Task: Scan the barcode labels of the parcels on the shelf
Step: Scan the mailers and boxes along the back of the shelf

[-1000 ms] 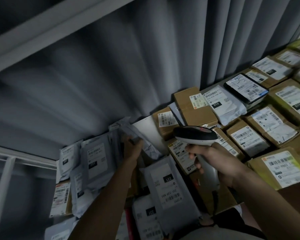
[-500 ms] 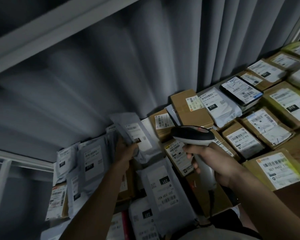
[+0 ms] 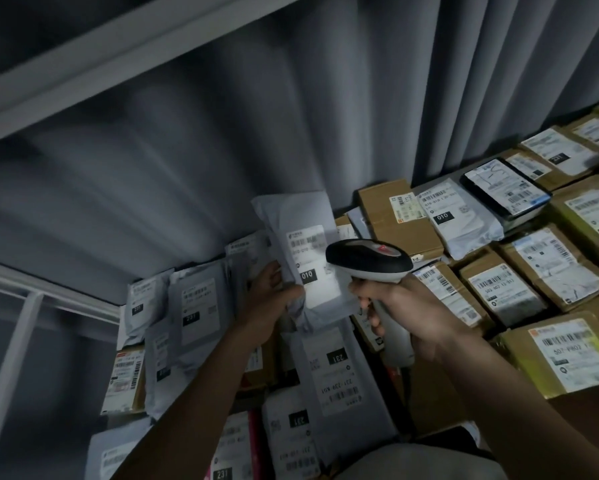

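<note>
Left hand [image 3: 269, 299] fingers curled, pinching a grey mailer bag [image 3: 299, 244] raised at frame centre, label lit, right hand [image 3: 400, 315] wrapped tight round a barcode scanner [image 3: 369, 260] just beside it, above parcels [image 3: 509, 292] crowding the shelf, curtain [image 3: 291, 116] behind.

hands [image 3: 273, 299] 2 | scanner [image 3: 369, 261] 1 | mailer bags [image 3: 197, 310] ~10, dim | boxes [image 3: 395, 216] ~10

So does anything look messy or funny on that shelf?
Mostly the grey bags on the left: they lean and overlap in a heap, while the brown boxes on the right lie in tidier rows. Nothing looks torn or spilled.
</note>
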